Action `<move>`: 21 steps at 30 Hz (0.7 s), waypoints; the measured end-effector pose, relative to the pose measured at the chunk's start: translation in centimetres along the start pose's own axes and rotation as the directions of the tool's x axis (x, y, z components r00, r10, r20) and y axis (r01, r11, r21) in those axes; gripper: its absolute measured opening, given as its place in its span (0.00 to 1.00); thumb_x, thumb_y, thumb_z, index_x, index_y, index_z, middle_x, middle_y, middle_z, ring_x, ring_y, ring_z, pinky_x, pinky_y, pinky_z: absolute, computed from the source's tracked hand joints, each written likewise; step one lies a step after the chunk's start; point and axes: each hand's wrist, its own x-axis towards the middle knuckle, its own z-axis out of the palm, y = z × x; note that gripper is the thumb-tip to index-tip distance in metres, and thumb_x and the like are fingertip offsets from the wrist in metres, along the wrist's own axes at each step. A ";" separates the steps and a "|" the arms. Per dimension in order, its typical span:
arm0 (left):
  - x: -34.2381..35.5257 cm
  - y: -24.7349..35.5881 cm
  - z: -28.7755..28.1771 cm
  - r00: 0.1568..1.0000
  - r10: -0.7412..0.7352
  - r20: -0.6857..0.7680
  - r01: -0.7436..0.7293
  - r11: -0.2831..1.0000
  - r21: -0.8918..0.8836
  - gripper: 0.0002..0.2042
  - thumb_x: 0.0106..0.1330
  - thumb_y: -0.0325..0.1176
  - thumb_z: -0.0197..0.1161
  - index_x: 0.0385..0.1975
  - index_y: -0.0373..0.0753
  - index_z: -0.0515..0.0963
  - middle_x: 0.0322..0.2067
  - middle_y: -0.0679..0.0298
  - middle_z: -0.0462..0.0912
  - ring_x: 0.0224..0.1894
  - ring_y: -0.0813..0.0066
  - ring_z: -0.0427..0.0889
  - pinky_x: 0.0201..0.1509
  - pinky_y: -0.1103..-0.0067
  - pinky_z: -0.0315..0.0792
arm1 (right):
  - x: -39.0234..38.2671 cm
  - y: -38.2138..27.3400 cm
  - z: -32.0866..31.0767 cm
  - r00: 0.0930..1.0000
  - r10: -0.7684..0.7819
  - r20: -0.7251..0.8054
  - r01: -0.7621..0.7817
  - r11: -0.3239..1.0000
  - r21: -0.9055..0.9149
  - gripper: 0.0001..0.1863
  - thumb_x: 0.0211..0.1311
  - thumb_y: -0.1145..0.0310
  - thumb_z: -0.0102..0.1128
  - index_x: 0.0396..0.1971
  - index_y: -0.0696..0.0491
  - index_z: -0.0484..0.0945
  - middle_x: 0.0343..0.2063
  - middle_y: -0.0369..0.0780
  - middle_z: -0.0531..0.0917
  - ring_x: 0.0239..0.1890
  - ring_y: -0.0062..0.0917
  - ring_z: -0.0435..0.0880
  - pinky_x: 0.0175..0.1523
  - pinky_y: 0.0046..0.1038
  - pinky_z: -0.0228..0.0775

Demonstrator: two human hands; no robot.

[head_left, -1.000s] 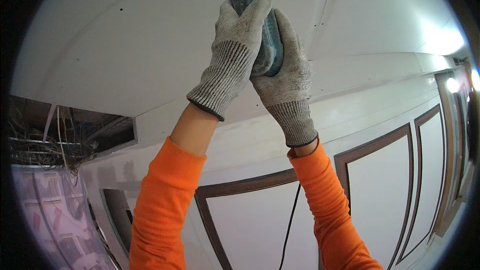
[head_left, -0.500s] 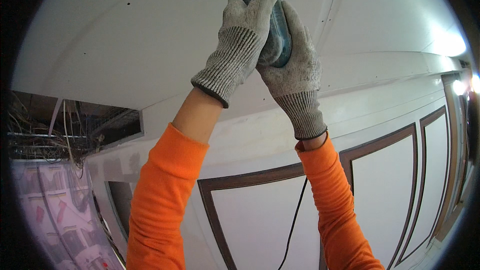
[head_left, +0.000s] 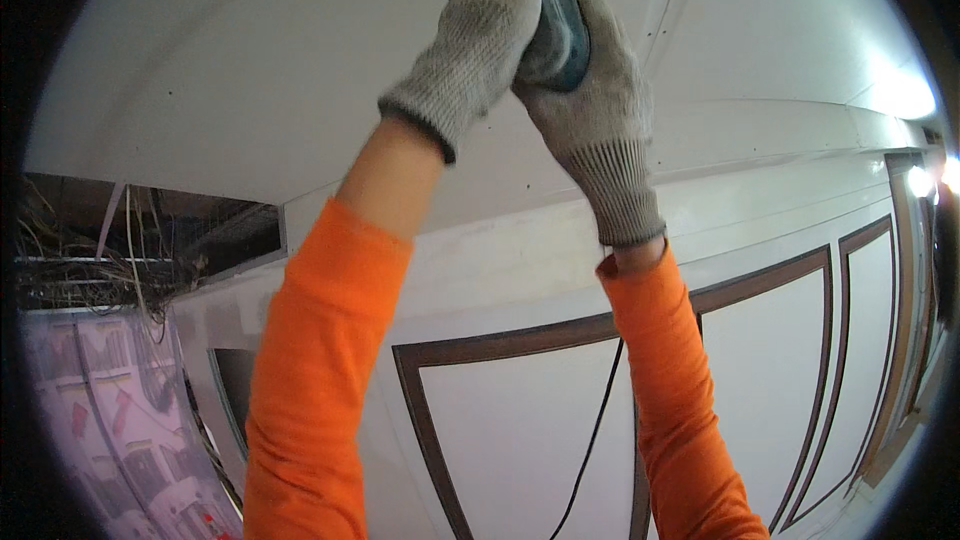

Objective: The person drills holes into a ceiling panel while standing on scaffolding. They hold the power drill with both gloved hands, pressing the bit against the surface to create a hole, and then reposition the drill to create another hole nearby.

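Nearest, two orange sleeves [head_left: 325,370] rise from the lower edge, each leaving a bare wrist below a grey knitted glove with a ribbed cuff. Overhead, the left hand [head_left: 490,15] is clamped around the left side of a dark teal power tool [head_left: 562,45], its thumb laid over the body; the right hand [head_left: 605,75] grips the tool's right side, its fingertips hidden. The tool sits between both palms, rounded end toward the wearer, the far end cut off by the top edge. Beyond spreads a pale ceiling [head_left: 280,70] dotted with small dark holes. Farther back, a black cord [head_left: 595,430] hangs before white wall panels [head_left: 520,430] framed in dark brown. At left, tangled wires [head_left: 140,265] fill a ceiling opening above translucent sheeting [head_left: 125,410].
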 end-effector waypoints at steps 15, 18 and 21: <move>0.8 -0.7 -0.2 0.995 0.095 0.008 -0.093 0.987 -0.129 0.23 0.75 0.56 0.52 0.41 0.39 0.79 0.32 0.67 0.80 0.38 0.77 0.77 0.44 0.74 0.73 | 0.3 1.4 -0.6 0.998 0.022 0.060 -0.031 0.986 0.162 0.48 0.54 0.61 0.78 0.74 0.47 0.61 0.61 0.46 0.78 0.63 0.36 0.79 0.67 0.39 0.74; 3.5 -1.9 -2.0 0.991 0.128 0.027 -0.124 0.984 -0.127 0.25 0.77 0.58 0.47 0.38 0.40 0.79 0.31 0.67 0.80 0.37 0.76 0.77 0.42 0.74 0.73 | 0.7 1.3 -1.1 0.998 -0.025 0.056 0.016 0.987 0.157 0.47 0.55 0.62 0.77 0.74 0.46 0.61 0.63 0.47 0.75 0.64 0.37 0.78 0.67 0.40 0.73; 7.6 -3.1 -3.9 0.985 0.162 0.058 -0.162 0.987 -0.001 0.25 0.77 0.58 0.45 0.36 0.41 0.79 0.32 0.67 0.80 0.36 0.74 0.77 0.40 0.74 0.72 | 0.5 1.5 -1.0 0.997 -0.053 0.049 0.048 0.995 0.090 0.50 0.53 0.62 0.78 0.75 0.44 0.59 0.59 0.47 0.74 0.61 0.41 0.79 0.64 0.43 0.76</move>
